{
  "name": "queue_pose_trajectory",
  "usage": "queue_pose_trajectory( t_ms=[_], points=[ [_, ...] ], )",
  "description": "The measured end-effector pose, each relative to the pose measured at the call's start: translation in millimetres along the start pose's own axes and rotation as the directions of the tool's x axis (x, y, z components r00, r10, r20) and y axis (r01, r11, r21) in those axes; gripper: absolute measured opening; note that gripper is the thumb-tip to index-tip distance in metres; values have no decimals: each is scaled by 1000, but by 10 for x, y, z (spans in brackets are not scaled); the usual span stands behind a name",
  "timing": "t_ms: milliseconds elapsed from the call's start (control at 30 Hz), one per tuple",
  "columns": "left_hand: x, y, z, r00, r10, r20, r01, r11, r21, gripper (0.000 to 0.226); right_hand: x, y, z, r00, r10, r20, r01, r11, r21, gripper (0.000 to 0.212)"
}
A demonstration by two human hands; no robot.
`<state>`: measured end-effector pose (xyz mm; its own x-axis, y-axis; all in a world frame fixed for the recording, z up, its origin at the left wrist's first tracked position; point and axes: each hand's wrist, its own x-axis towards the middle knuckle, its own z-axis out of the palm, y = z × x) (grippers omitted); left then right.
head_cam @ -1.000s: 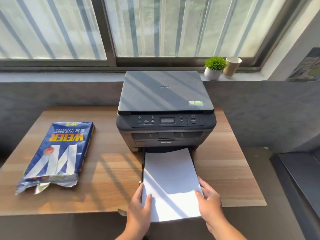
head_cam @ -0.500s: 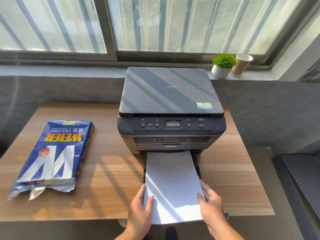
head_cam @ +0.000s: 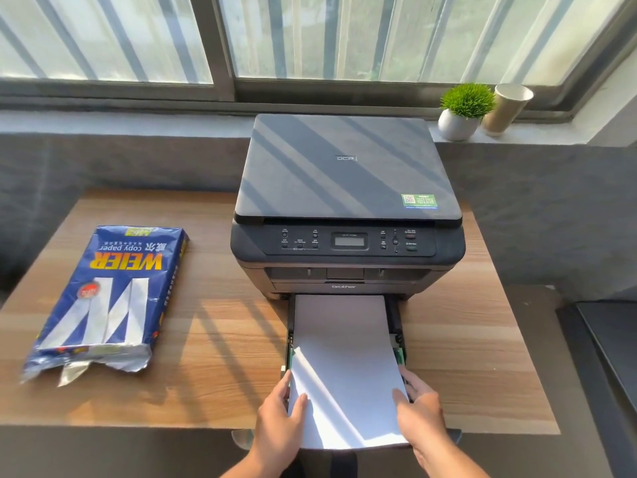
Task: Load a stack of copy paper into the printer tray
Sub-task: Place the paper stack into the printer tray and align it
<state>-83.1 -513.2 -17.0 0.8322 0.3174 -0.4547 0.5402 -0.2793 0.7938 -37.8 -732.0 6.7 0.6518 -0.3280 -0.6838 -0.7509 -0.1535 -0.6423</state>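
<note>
A dark grey printer (head_cam: 346, 208) stands at the back middle of the wooden table. Its paper tray (head_cam: 396, 324) is pulled out toward me, black side rails showing beside the paper. A white stack of copy paper (head_cam: 344, 360) lies lengthwise over the tray, its far end under the printer front, its near end past the table edge. My left hand (head_cam: 279, 419) grips the stack's near left edge, thumb on top. My right hand (head_cam: 418, 408) grips the near right edge the same way.
An opened blue ream wrapper (head_cam: 110, 298) lies on the left of the table (head_cam: 220, 339). A small potted plant (head_cam: 462, 110) and a paper cup (head_cam: 506, 108) stand on the window sill at the back right. A dark bench (head_cam: 606, 346) sits at the right.
The paper stack has slid further into the tray toward the printer, with both hands following it forward. The camera has moved closer and tilted down slightly.
</note>
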Motion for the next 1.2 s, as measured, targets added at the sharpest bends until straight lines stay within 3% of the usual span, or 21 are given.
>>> queue_pose_trajectory(
  t_ms=[400,700,933,1033,1133,1200],
  points=[
    [6,-32,58,998,-62,-32,60,997,-37,50,311,-50,158,998,-57,-10,57,998,-33,46],
    [6,-65,110,992,-116,-49,106,978,-179,43,534,-172,352,987,-137,-80,120,974,-193,50],
    [-8,-7,145,978,-150,-148,121,975,-187,7,451,-132,396,955,-287,-69,238,886,-398,53],
    [-14,65,141,969,-169,-181,137,974,-179,8,388,-184,267,938,-347,-15,289,804,-520,50],
    [38,118,96,969,-77,-233,67,997,-48,9,412,-127,-13,851,-523,-40,384,672,-633,36],
    [90,145,69,963,16,-269,5,997,79,7,486,-72,-143,874,-481,-66,331,690,-643,30]
  ],
)
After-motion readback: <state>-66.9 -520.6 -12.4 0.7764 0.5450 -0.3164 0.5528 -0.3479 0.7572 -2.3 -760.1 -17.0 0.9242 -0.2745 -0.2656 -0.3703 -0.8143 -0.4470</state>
